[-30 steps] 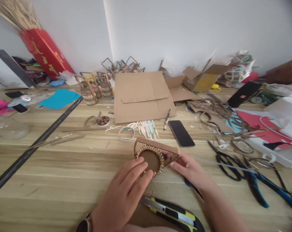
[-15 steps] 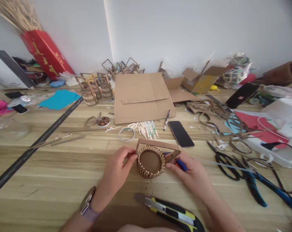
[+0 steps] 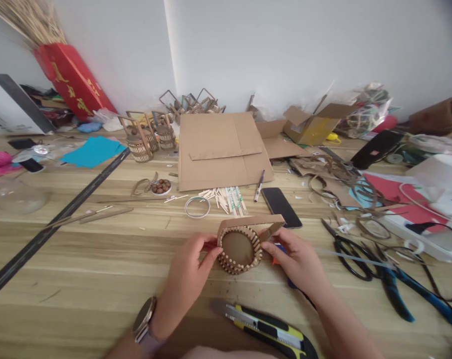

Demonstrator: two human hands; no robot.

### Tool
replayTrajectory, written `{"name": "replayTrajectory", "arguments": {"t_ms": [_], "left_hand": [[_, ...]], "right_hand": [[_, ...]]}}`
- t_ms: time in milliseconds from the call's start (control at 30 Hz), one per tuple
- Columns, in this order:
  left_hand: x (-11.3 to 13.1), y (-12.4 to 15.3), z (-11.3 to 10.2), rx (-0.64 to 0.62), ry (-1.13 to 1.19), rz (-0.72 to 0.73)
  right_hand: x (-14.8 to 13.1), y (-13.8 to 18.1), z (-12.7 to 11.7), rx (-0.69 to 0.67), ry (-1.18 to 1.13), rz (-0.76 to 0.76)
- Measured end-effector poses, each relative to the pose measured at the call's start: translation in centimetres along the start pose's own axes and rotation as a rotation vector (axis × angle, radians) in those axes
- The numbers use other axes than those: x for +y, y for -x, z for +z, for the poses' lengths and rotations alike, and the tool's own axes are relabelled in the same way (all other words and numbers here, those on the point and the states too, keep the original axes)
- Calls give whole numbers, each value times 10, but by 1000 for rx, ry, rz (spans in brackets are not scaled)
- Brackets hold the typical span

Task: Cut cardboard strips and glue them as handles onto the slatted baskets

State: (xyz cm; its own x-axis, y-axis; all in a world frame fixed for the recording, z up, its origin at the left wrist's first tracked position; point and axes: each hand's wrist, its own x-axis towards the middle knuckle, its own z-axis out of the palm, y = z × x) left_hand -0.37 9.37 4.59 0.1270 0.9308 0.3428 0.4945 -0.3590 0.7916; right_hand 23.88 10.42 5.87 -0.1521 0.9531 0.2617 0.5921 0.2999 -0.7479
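Note:
A small round cardboard basket point(image 3: 239, 248) ringed with wooden sticks lies on its side on the wooden table point(image 3: 99, 269), its brown bottom facing me and a cardboard strip handle point(image 3: 250, 220) arching over it. My left hand point(image 3: 190, 271) pinches the basket's left edge with thumb and fingers. My right hand point(image 3: 297, 259) grips the right edge where the handle meets the basket, and a blue pen-like thing point(image 3: 291, 284) shows under that palm.
A yellow and black utility knife point(image 3: 265, 329) lies near the front edge. A black phone point(image 3: 281, 206), a marker point(image 3: 259, 185), a tape ring point(image 3: 196, 206) and loose sticks point(image 3: 226, 197) lie beyond the basket. Scissors point(image 3: 351, 254) and blue pliers point(image 3: 409, 294) are at right. Flat cardboard point(image 3: 222, 149) and finished baskets point(image 3: 145, 139) stand behind.
My left hand slid off the basket's bottom to pinch its left edge. The basket shifted slightly right and tilted more upright.

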Motion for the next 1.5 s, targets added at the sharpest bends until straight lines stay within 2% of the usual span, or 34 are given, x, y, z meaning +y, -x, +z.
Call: {"name": "replayTrajectory", "arguments": {"t_ms": [267, 433, 700, 933, 1033, 1300, 1500], "left_hand": [[0, 6, 8, 101, -151, 145], [2, 6, 9, 136, -197, 178], [7, 6, 4, 116, -153, 120], [2, 8, -2, 63, -34, -30], [2, 8, -6, 84, -41, -40], [18, -4, -17, 168, -136, 143], [34, -16, -21, 146, -149, 234]], "right_hand": [[4, 2, 4, 17, -24, 7], [3, 2, 4, 31, -10, -4], [-5, 3, 4, 19, -17, 17], [-5, 4, 1, -36, -15, 25], [-4, 6, -2, -27, -15, 36], [-21, 5, -5, 74, 86, -56], [-26, 2, -4, 80, 128, -79]]}}
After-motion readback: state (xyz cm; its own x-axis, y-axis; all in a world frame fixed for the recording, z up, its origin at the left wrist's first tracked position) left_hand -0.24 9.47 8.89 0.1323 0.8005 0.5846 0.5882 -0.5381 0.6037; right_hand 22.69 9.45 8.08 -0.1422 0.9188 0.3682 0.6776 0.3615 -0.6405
